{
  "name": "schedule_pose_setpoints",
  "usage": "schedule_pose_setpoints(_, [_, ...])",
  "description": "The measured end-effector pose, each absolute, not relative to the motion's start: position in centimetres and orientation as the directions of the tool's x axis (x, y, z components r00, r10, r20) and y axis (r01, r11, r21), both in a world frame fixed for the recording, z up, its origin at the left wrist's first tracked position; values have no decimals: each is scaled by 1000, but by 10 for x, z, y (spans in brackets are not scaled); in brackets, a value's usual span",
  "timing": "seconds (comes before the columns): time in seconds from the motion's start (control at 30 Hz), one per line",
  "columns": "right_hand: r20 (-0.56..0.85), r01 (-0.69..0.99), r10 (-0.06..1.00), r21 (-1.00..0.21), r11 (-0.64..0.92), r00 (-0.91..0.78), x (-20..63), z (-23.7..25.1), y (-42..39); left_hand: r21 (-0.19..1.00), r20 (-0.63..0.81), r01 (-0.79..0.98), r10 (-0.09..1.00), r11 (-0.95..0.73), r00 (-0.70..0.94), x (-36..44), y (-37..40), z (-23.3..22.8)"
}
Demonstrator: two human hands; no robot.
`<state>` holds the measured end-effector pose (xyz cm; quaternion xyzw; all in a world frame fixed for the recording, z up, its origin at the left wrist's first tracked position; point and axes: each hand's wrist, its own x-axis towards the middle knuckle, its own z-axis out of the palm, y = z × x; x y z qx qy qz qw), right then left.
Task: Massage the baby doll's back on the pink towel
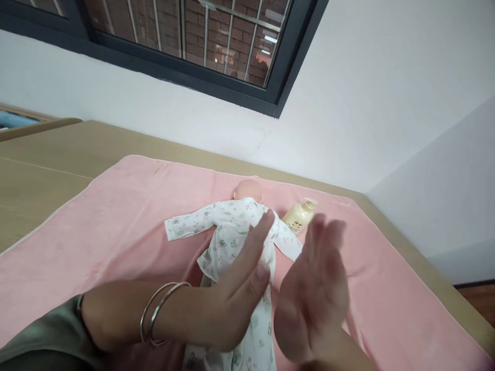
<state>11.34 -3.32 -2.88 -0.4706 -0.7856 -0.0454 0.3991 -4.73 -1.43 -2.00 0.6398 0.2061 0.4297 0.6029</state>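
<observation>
My left hand, with two metal bangles at its wrist, is raised with fingers stretched out. Facing it across a small gap, my right hand has its fingers extended too, slightly blurred by motion. Nothing shows between the palms. Below and beyond them a baby doll lies on its back, dressed in a white patterned outfit with long sleeves. My hands hide part of its body. A pale yellow pump bottle lies tilted by the doll's head, just past my right fingertips.
A pink blanket spreads beneath the doll over a wooden surface. White wall rises behind and to the right. A dark-framed window with metal bars is above. Something blue sits at the far left.
</observation>
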Motion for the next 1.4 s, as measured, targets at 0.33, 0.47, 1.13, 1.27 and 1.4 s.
schedule_pose_setpoints(0.33, [652, 707, 744, -456, 540, -147, 117, -76, 61, 916, 385, -120, 923, -383, -1, -17, 75, -49])
schedule_pose_setpoints(0.47, [414, 785, 858, -402, 471, -304, 113, -87, 76, 945, 324, -35, 945, -326, -42, -8, 104, -75])
schedule_pose_setpoints(1.13, [197, 951, 954, -165, 262, -228, 115, -93, 73, 806, 490, 357, 870, -473, 48, -9, 134, -141])
schedule_pose_setpoints(1.27, [201, 873, 899, -229, 430, -390, 124, -94, 84, 791, 530, 353, 848, -500, 13, -9, 133, -152])
schedule_pose_setpoints(1.4, [189, 928, 967, -298, 224, -173, 139, -94, 100, 763, 567, 366, 824, -534, 20, -8, 135, -156])
